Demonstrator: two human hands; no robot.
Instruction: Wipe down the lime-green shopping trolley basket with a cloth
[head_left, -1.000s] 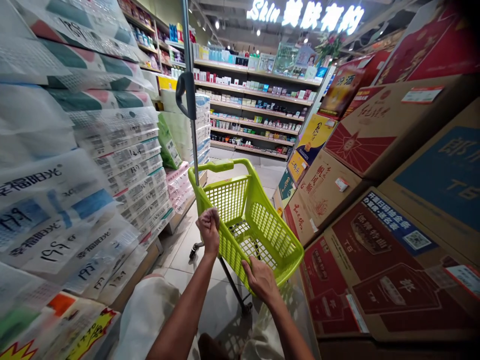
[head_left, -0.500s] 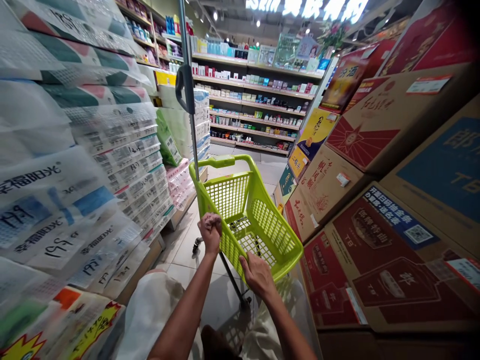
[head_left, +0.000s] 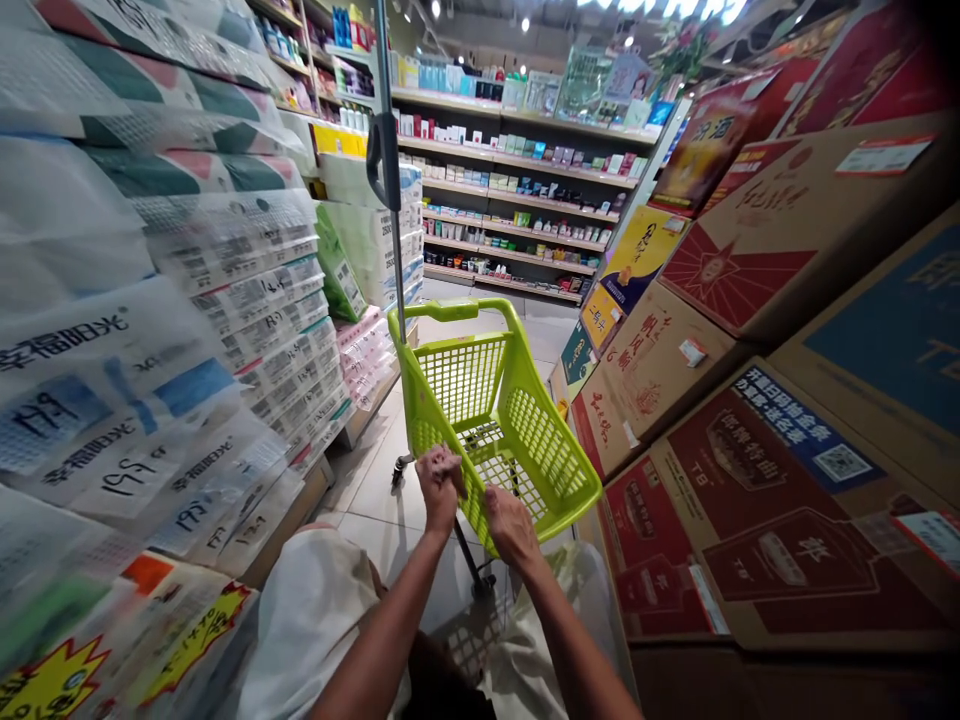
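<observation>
Your left hand has shifted nearer your right hand, its fingers curled together, the right's clamped on the green basket.

Left, plastic-wrapped white packs rise in stacks, some marked with handwritten numbers; a yellow sign with a red jagged border lies at lower left. Right, printed cardboard cartons are piled high, one bearing a blue QR-code label. Beyond the pale tiled floor, shelves hold rows of small boxes and bottles; flowers stand above.
</observation>
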